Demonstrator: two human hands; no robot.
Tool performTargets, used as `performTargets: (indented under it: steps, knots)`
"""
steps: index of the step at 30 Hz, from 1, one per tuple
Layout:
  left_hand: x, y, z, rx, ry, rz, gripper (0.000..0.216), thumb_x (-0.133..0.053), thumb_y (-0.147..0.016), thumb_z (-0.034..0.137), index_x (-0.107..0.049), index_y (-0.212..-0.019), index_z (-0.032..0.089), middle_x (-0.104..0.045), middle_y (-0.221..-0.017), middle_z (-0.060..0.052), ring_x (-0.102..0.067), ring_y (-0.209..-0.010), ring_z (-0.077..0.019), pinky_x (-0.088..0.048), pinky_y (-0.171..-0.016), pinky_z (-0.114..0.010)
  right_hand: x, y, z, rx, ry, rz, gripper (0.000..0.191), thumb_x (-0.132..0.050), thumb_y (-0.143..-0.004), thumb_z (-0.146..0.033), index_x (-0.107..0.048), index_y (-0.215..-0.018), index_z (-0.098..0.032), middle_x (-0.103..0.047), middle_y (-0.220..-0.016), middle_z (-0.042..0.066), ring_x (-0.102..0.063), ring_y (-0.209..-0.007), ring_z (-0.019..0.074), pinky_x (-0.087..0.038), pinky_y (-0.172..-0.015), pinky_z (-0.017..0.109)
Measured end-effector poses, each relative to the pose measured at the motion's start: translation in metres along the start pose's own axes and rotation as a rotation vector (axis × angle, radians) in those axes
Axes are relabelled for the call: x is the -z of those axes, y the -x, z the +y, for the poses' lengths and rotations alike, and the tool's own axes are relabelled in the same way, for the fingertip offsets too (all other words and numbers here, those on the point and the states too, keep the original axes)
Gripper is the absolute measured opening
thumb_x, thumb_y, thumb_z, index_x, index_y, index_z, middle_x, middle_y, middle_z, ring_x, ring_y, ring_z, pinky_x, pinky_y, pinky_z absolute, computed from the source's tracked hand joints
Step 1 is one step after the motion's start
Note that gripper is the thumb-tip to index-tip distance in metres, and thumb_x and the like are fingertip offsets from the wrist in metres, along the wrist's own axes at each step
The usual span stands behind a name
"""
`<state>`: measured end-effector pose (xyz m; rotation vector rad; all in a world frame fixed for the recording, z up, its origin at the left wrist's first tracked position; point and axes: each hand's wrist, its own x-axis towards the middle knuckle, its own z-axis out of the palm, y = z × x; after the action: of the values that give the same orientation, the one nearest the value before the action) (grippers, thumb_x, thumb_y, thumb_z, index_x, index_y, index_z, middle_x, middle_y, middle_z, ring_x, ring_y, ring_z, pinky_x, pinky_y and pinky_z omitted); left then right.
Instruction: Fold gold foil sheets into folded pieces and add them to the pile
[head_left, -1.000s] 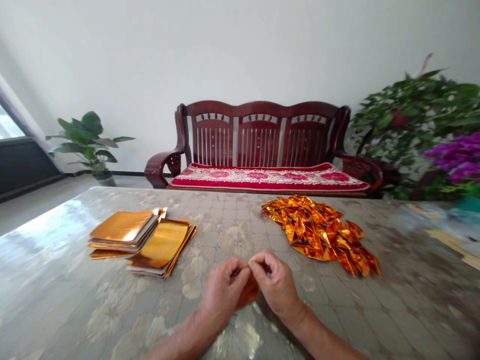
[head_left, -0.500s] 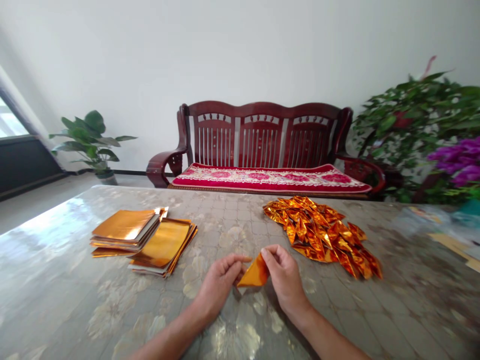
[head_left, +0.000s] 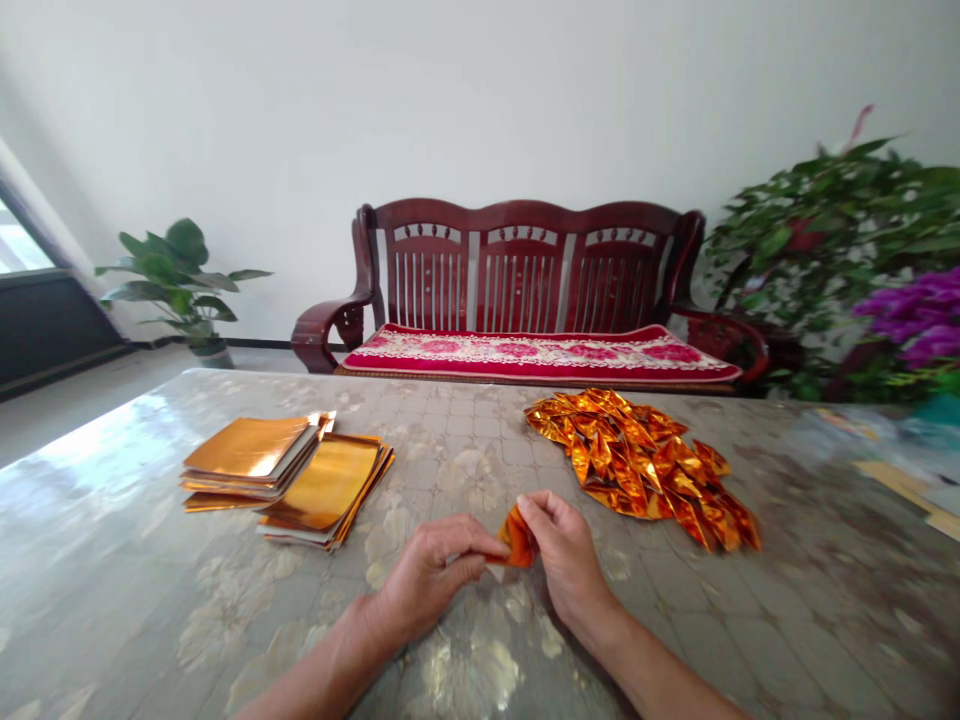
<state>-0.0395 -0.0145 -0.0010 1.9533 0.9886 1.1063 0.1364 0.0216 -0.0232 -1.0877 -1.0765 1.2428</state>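
Between my two hands is a small piece of shiny orange-gold foil paper (head_left: 518,538), bent into a curved, partly folded shape just above the table. My left hand (head_left: 442,565) pinches its left corner between thumb and fingers. At its upper right edge, my right hand (head_left: 559,540) grips it with thumb and fingertips. Fingers cover part of the paper's outline. To the left lie stacks of flat gold foil sheets (head_left: 330,485), some with grey backs showing. A heap of folded orange-gold foil pieces (head_left: 637,465) rests to the right, beyond my right hand.
The table (head_left: 465,450) has a glossy floral cover. Clear plastic wrapping (head_left: 840,435) and a tan flat piece (head_left: 900,490) lie at its right side. Behind it stands a dark red wooden bench (head_left: 517,270), with potted plants (head_left: 180,280) at left and foliage (head_left: 825,250) at right.
My left fingers have shifted right and pressed over the foil paper's left corner. The paper has gone from a flat triangle to a curled, more compact shape. My right hand has barely moved.
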Motion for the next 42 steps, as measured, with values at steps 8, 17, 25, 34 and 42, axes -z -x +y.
performTargets:
  steps: [8, 17, 25, 34, 42]
  knots:
    - [-0.002, 0.004, 0.008, -0.001, -0.068, 0.065, 0.015, -0.060, -0.089, 0.021, -0.074, -0.085, 0.020, -0.073, -0.080, -0.005, -0.066, -0.076, -0.0158, -0.049, -0.075, -0.025, -0.002, 0.002, -0.003, -0.008, -0.029, 0.013, 0.040, -0.072, -0.074, -0.056, -0.058, -0.071, -0.020, -0.044, -0.046, -0.009, -0.036, -0.040, 0.0087, -0.027, -0.040, 0.021]
    - [0.001, 0.006, -0.016, 0.251, -0.073, 0.350, 0.011, -0.060, -0.083, 0.025, -0.067, -0.079, 0.018, -0.068, -0.070, -0.001, -0.061, -0.064, -0.0141, -0.045, -0.062, -0.023, 0.005, -0.005, -0.006, 0.052, -0.036, -0.077, 0.031, -0.077, -0.071, -0.041, -0.053, -0.078, -0.021, -0.062, -0.057, -0.003, -0.054, -0.049, 0.0127, -0.042, -0.045, 0.022]
    - [0.014, 0.005, -0.021, 0.308, -0.106, 0.343, 0.004, -0.061, -0.079, 0.020, -0.063, -0.082, 0.019, -0.068, -0.070, 0.002, -0.062, -0.064, -0.0133, -0.046, -0.062, -0.022, 0.019, -0.008, -0.006, 0.351, 0.492, -0.286, 0.013, -0.062, -0.077, -0.018, -0.067, -0.089, -0.021, -0.067, -0.074, -0.001, -0.062, -0.067, 0.0153, -0.047, -0.064, 0.025]
    - [0.008, 0.002, -0.033, 0.288, 0.060, 0.389, 0.013, -0.067, -0.076, 0.021, -0.056, -0.084, 0.020, -0.065, -0.067, 0.004, -0.060, -0.061, -0.0127, -0.045, -0.061, -0.022, 0.026, -0.017, 0.003, 0.241, 0.550, -0.323, 0.007, -0.058, -0.078, -0.021, -0.065, -0.078, -0.020, -0.062, -0.066, -0.002, -0.056, -0.063, 0.0146, -0.041, -0.061, 0.025]
    - [-0.001, 0.004, -0.027, 0.240, 0.197, 0.355, 0.024, -0.073, -0.071, 0.020, -0.067, -0.094, 0.018, -0.065, -0.066, 0.004, -0.057, -0.059, -0.0106, -0.045, -0.060, -0.020, 0.025, -0.022, 0.006, 0.104, 0.428, -0.382, 0.005, -0.060, -0.076, -0.024, -0.061, -0.077, -0.019, -0.053, -0.061, -0.005, -0.046, -0.057, 0.0119, -0.035, -0.055, 0.023]
